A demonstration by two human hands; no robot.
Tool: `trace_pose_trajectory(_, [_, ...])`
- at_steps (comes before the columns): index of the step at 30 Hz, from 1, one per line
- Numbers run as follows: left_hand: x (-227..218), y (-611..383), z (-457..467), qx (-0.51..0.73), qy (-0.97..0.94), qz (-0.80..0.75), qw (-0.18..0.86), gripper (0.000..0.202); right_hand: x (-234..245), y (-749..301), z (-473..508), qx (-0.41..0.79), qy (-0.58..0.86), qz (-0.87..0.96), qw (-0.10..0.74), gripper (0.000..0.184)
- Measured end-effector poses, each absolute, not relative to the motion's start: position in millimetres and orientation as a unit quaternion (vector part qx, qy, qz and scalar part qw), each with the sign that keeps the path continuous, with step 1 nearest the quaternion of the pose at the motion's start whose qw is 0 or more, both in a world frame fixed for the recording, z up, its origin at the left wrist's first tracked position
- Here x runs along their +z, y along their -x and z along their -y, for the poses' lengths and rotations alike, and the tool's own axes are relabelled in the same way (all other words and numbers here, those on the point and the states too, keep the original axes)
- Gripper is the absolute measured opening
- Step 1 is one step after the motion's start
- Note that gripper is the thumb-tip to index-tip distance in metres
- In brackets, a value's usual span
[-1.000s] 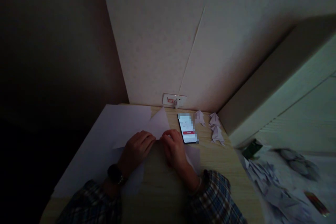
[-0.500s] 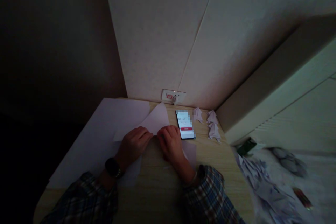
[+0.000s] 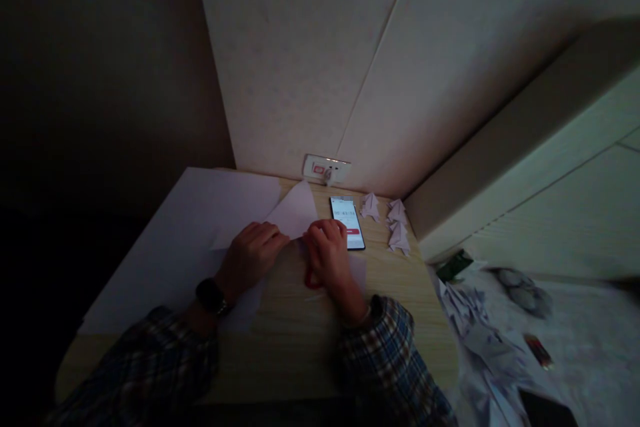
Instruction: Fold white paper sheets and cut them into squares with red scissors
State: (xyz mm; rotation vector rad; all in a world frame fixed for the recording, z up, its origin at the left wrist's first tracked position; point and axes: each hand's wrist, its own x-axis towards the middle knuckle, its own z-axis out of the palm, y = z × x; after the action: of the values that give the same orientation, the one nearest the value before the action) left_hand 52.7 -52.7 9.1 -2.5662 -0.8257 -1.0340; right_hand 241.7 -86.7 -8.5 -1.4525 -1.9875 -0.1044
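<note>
A white sheet of paper (image 3: pixel 296 208) is lifted at its near edge between my two hands. My left hand (image 3: pixel 254 250), with a dark watch on the wrist, is closed in a pinch on that edge. Close beside it, my right hand (image 3: pixel 327 250) pinches the same edge, its fingers curled. Under the right palm a red loop (image 3: pixel 313 279) shows, like a scissors handle; the rest of it is hidden. Another piece of paper (image 3: pixel 358 268) lies beneath the right wrist. A lit phone (image 3: pixel 350 213) lies just beyond the right hand, which covers part of it.
A large white sheet (image 3: pixel 165 247) covers the left of the wooden table (image 3: pixel 295 353). Several folded paper shapes (image 3: pixel 399 238) stand at the back right. A wall socket (image 3: pixel 326 169) with a plug is behind. Paper scraps (image 3: pixel 493 347) lie on the floor at right.
My view has tilted down a little, so everything sits higher in the picture. Both hands still pinch the paper's edge. The red loop under the right hand now shows more clearly.
</note>
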Motion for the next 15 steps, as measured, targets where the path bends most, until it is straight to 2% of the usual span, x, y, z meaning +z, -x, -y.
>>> trace_pose_trajectory(9, [4, -49, 52, -0.365, 0.868, 0.317, 0.113, 0.025, -13, -257, 85, -0.056, 0.602, 0.695, 0.388, 0.017])
trace_pose_trajectory(15, [2, -48, 51, -0.333, 0.874, 0.343, 0.087, 0.014, -11, -243, 88, -0.029, 0.570, 0.720, 0.395, 0.018])
